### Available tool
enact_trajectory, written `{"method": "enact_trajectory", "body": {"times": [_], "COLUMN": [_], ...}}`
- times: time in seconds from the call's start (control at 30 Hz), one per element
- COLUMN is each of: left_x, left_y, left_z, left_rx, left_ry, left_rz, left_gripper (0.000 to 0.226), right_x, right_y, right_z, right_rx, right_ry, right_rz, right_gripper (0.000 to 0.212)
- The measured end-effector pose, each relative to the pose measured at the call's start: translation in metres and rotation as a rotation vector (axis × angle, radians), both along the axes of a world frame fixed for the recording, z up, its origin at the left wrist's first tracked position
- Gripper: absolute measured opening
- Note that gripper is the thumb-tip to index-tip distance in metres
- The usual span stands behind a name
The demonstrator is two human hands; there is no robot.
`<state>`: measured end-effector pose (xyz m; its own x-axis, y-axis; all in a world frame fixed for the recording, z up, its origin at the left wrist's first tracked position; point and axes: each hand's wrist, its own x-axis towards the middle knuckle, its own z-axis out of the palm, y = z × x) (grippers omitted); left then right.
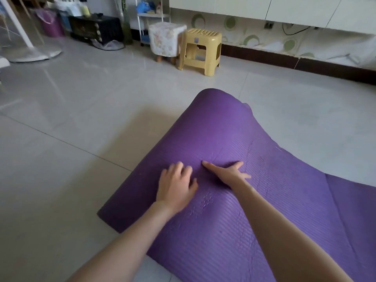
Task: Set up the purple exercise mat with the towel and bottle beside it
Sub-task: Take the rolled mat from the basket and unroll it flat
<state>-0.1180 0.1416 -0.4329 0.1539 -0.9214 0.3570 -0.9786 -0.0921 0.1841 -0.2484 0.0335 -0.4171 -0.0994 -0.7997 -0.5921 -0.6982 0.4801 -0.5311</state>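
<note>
While purple ribbed foam exercise mat [215, 127] sits half-unrolled, both hands on it

Mat lies on pale tiled floor [81, 110], far end humped in a roll. Left hand [176, 186] rests on it, fingers loosely bent, gripping nothing. Right hand [227, 173] flat, fingers spread.

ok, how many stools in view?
2: a yellow plastic stool by the far wall, and a floral fabric-covered stool just left of it. More may be out of frame.
</note>
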Motion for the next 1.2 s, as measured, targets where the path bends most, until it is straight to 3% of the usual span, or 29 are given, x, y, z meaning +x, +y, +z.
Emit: {"method": "enact_trajectory", "body": {"times": [0.07,0.13,0.3,0.37,0.53,0.7,0.8,0.87,0.93,1.07,1.2], "left_x": [0.031,0.059,0.112,0.111,0.098,0.072,0.043,0.014,-0.006,-0.004,0.016], "left_y": [-0.017,-0.030,-0.042,-0.042,-0.037,-0.030,-0.030,-0.024,-0.016,-0.003,0.009], "left_z": [0.001,0.005,-0.008,-0.016,-0.007,0.041,0.099,0.135,0.144,0.089,0.043], "left_rx": [0.087,0.267,0.607,0.577,0.355,0.216,0.138,0.063,0.082,0.384,0.445], "left_ry": [-0.002,0.132,0.845,0.885,0.639,0.346,0.039,-0.358,-0.558,-0.459,-0.432], "left_rz": [0.178,0.323,0.483,0.476,0.515,0.470,0.366,0.268,0.254,0.341,0.398], "left_gripper": [0.039,0.059,0.100,0.098,0.079,0.067,0.061,0.057,0.051,0.062,0.073], "right_x": [-0.003,-0.007,-0.017,-0.021,-0.017,0.009,0.012,0.004,-0.005,-0.018,-0.006], "right_y": [0.000,0.004,0.000,0.002,0.012,0.021,0.020,0.020,0.023,0.028,0.026], "right_z": [-0.007,-0.016,-0.034,-0.037,-0.036,-0.021,-0.007,0.001,0.004,-0.003,-0.007], "right_rx": [0.010,0.011,0.015,0.006,-0.029,-0.093,-0.084,-0.077,-0.071,-0.029,-0.058], "right_ry": [0.017,0.075,0.114,0.129,0.089,-0.005,-0.118,-0.269,-0.334,-0.321,-0.241], "right_rz": [-0.002,0.010,0.003,-0.006,-0.018,0.139,0.178,0.209,0.246,0.277,0.355], "right_gripper": [0.146,0.141,0.140,0.137,0.135,0.128,0.119,0.115,0.109,0.094,0.096]}}
